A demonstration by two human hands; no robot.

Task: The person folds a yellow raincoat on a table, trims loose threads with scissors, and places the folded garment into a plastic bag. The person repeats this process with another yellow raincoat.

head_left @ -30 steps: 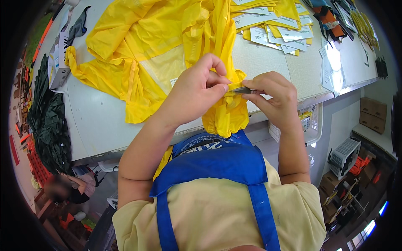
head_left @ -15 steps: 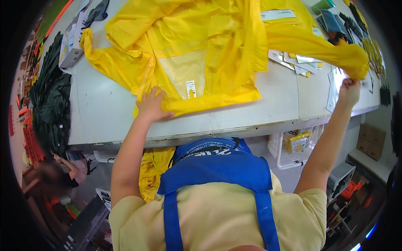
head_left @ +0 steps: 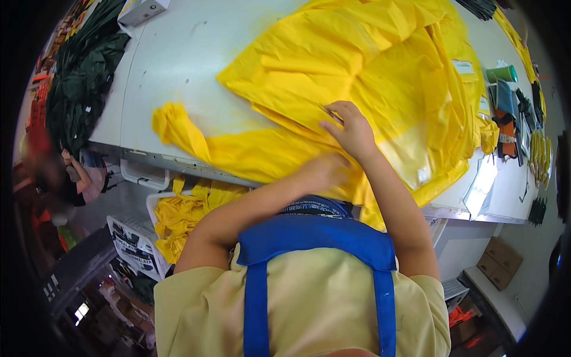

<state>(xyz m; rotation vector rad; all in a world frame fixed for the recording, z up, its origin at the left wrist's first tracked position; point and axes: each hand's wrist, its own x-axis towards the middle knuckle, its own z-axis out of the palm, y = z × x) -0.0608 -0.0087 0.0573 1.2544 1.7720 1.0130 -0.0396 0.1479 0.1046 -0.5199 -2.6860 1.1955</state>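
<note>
A yellow jacket [head_left: 351, 65] with a smooth, thin fabric lies bunched over the table, its near edge hanging past the table's front. One sleeve [head_left: 238, 156] stretches out to the left, its end blurred. My right hand [head_left: 355, 134] is closed above the jacket's middle, with a small thin metal tool [head_left: 334, 116], shaped like thread snips, between thumb and fingers. Just below and left of it, my left hand [head_left: 327, 172] is over the fabric near the sleeve, smeared by motion, so its fingers cannot be read. A pale lining panel [head_left: 410, 152] with a white label shows right of my right forearm.
Dark green garments [head_left: 86, 71] lie piled at the table's left, near a white box [head_left: 143, 9]. At right are a green roll [head_left: 502, 74] and white papers [head_left: 480, 187]. Below the table edge stands a bin of yellow cloth [head_left: 178, 220]. Another person [head_left: 77, 178] is at far left.
The jacket has turned and shifted to the right, with a sleeve now stretched to the left. My right hand has left the sleeve end at right and come to the middle; my left hand has moved right.
</note>
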